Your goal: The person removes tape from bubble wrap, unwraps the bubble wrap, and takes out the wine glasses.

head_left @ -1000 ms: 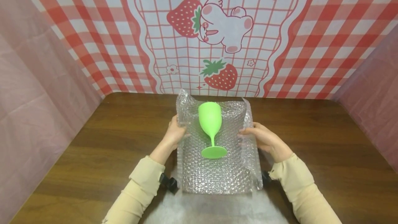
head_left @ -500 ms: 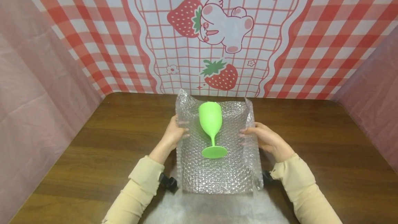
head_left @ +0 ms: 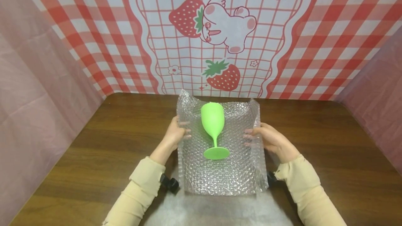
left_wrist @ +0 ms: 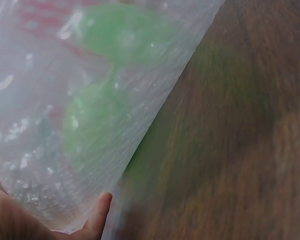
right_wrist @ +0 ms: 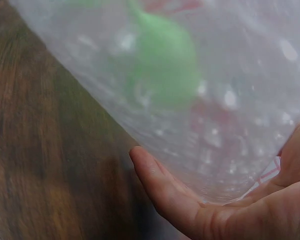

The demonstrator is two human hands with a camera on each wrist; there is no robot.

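Note:
A bright green plastic goblet (head_left: 213,118) lies on its side on a sheet of clear bubble wrap (head_left: 220,180), its foot towards me and its bowl towards the back. My left hand (head_left: 174,133) grips the sheet's raised left edge, fingertips showing through the plastic. On the other side my right hand (head_left: 274,138) holds the raised right edge between thumb and fingers. Neither hand touches the goblet. In both wrist views the goblet shows blurred through the bubble wrap, with the thumb (right_wrist: 160,182) and fingers around the sheet's side.
Brown wooden table (head_left: 103,156) surrounds the sheet. A pale greyish sheet (head_left: 220,212) lies at the near edge, partly under the bubble wrap. Behind stands a red-and-white checked cloth (head_left: 226,37) with strawberries; pink cloths (head_left: 41,97) hang at both sides.
My right hand has moved slightly to the right, drawing the right flap of bubble wrap outward. The left hand has shifted a little to the left. The goblet stays almost in place.

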